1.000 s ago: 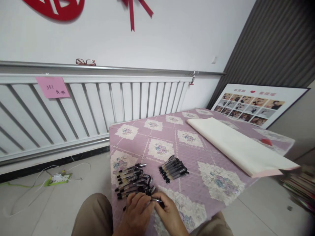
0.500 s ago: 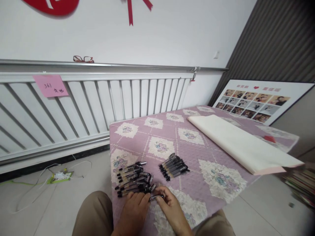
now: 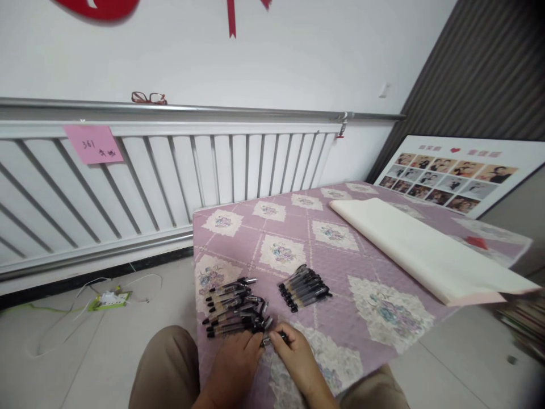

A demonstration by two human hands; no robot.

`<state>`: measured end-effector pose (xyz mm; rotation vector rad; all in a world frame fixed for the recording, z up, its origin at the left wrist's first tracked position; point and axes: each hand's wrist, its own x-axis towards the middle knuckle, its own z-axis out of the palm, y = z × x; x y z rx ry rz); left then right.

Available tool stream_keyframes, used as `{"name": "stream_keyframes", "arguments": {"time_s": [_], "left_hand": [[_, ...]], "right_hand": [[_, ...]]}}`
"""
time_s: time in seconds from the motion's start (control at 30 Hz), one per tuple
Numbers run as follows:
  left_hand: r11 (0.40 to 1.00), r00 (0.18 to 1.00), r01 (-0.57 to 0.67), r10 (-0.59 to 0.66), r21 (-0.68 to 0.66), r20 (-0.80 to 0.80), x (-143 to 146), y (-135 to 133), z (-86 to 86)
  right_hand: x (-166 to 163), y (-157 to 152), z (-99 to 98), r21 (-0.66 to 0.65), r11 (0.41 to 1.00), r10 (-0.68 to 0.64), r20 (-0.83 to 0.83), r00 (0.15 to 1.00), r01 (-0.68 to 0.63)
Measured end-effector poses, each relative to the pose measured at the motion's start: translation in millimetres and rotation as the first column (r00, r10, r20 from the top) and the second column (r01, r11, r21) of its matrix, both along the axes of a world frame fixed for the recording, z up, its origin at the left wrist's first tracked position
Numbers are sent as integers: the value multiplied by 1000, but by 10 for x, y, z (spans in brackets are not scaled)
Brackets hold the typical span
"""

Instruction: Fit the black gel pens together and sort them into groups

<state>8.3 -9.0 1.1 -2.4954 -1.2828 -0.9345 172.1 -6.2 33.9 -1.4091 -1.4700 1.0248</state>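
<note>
A dark pen [image 3: 266, 342] spans the gap between my two hands near the front of the bed-like surface. My left hand [image 3: 237, 360] is closed around its left end, with the fingertips and the rest of that end hidden. My right hand [image 3: 298, 355] pinches the black right end between thumb and fingers. Just beyond my left hand lies a loose pile of pens [image 3: 232, 304] with black caps and clear, partly tan barrels. To its right, several pens [image 3: 304, 288] rest side by side in a neat row.
A purple floral cloth [image 3: 293, 227] covers the surface. On its right lies a folded cream sheet [image 3: 395, 244]. Behind stands a white radiator [image 3: 251, 165] with a pink note [image 3: 94, 144]. A power strip [image 3: 109, 300] with cables is on the floor at left.
The fingers of my right hand have closed further over the pen's right end. My left hand keeps its grip. The whole view has shifted slightly; the pile and row look unchanged.
</note>
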Motion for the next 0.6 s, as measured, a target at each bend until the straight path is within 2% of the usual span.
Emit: {"name": "stream_keyframes", "arguments": {"time_s": [0.17,0.27,0.33,0.43,0.5,0.6], "left_hand": [[999,999,-22,21,-40,-31,-1,-12,6],[998,999,-32,31,-61,-26,-4,-13,19],[997,999,-33,32,-74,-19,-9,-12,28],[996,999,-35,34,-77,-14,-19,-10,35],[995,999,-32,32,-92,-5,-25,-9,31],[994,999,-18,22,-105,35,-28,-9,24]], "right_hand": [[36,-16,-38,-97,995,-36,-139,990,23],[90,-11,-112,-98,993,-86,-231,969,65],[134,1,-162,-98,981,-190,-341,920,167],[175,16,-199,-113,934,-349,-493,797,338],[164,12,-195,-90,929,-360,-450,817,359],[101,-12,-181,30,956,-278,-216,936,291]]}}
